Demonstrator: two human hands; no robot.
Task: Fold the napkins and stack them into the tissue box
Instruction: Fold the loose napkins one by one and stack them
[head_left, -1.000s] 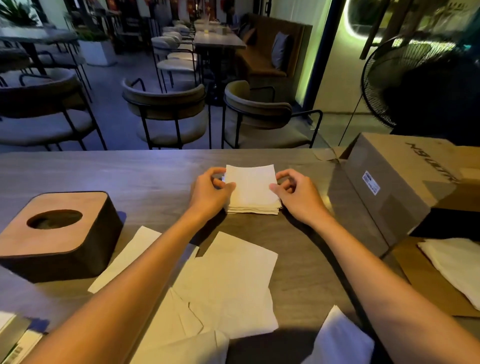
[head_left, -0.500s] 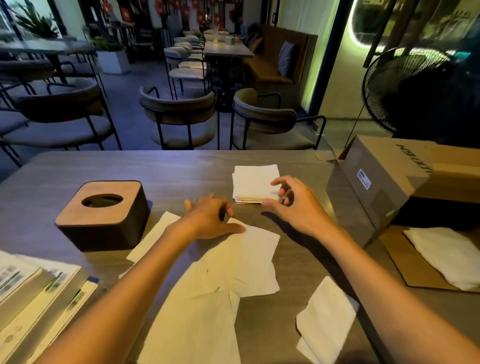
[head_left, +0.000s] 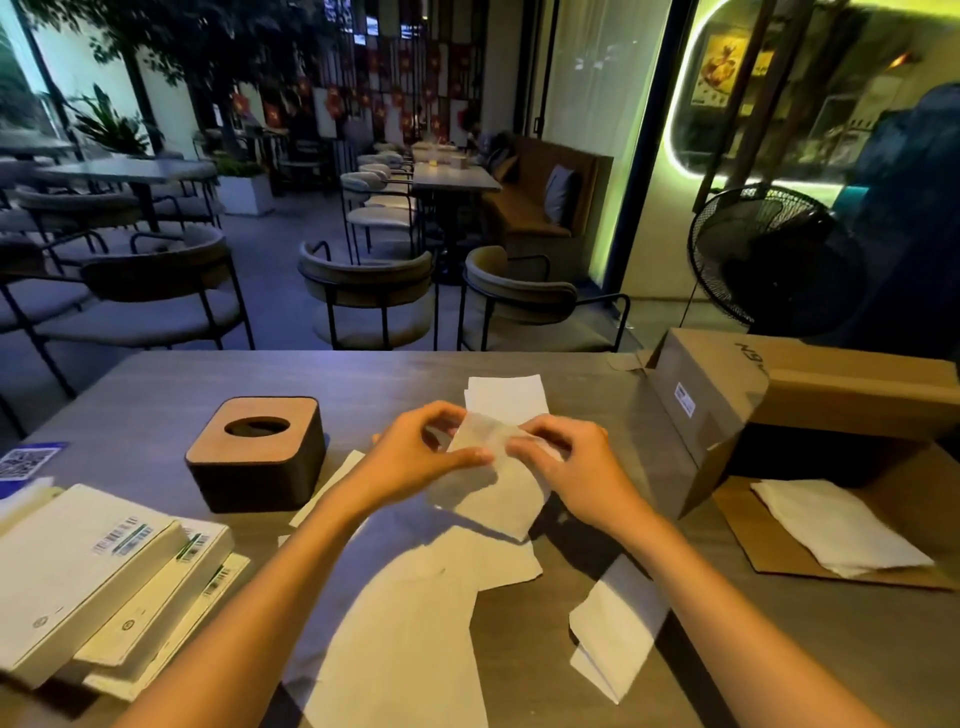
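Observation:
A white napkin (head_left: 498, 488) hangs lifted above the table, pinched at its top edge by my left hand (head_left: 421, 452) and my right hand (head_left: 576, 467). Behind it lies a stack of folded napkins (head_left: 506, 397). The dark tissue box (head_left: 257, 457) with a wooden lid and oval slot stands to the left of my hands. Several unfolded napkins (head_left: 415, 623) lie flat on the table near me, and another folded one (head_left: 618, 634) lies to the right.
A cardboard box (head_left: 727, 395) lies open on its side at the right, with a pile of napkins (head_left: 836, 525) on its flap. White packets with barcodes (head_left: 104, 577) are stacked at the left. Chairs stand beyond the table's far edge.
My hands left the folded stack. My left hand went to the loose napkins, and now both hands hold one napkin lifted off the table. The view has tilted up.

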